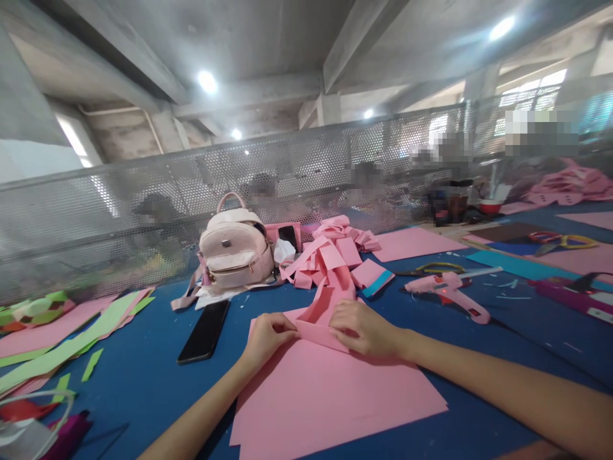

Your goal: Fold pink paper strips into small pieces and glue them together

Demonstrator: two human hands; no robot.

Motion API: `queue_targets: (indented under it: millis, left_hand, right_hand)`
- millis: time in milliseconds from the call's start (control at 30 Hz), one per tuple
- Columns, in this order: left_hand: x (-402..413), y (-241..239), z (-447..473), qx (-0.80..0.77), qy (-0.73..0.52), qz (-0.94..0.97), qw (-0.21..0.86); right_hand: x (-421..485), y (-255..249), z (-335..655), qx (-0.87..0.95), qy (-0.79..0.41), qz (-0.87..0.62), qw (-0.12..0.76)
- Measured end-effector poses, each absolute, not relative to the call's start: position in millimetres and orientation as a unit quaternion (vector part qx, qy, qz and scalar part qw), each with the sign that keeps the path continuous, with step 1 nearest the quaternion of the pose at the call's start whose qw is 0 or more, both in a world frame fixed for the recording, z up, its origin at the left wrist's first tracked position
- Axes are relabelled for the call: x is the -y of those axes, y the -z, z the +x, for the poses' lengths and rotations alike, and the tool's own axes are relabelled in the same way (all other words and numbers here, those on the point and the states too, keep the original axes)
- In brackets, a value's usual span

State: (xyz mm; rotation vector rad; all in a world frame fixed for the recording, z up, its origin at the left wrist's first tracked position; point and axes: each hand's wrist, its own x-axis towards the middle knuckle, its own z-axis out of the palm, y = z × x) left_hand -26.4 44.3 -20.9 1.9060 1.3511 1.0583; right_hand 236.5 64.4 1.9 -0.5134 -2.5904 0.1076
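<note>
Both hands work on a pink paper strip (318,333) that lies over large pink paper sheets (345,396) on the blue table. My left hand (269,335) pinches the strip's left end between thumb and fingers. At its right part, my right hand (361,327) is closed on the strip, with the fingers curled and the fingertips partly hidden. Behind the hands, a folded pink paper piece (320,303) rises from the strip toward a heap of pink paper strips (325,252).
A black phone (204,332) and a pale pink backpack (237,249) are at the left. A pink glue gun (447,294), scissors (433,268) and a purple glue gun (569,291) lie right. Green paper sheets (71,342) lie far left. A perforated metal screen (306,169) stands behind.
</note>
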Motion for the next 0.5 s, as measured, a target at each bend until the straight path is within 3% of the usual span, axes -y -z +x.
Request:
queue_targets:
  millis: [500]
  left_hand:
    - [-39.0, 16.4, -21.9, -0.487, -0.39, 0.731, 0.275]
  right_hand:
    - [-58.9, -4.8, 236.2, 0.951, -0.061, -0.193, 0.232]
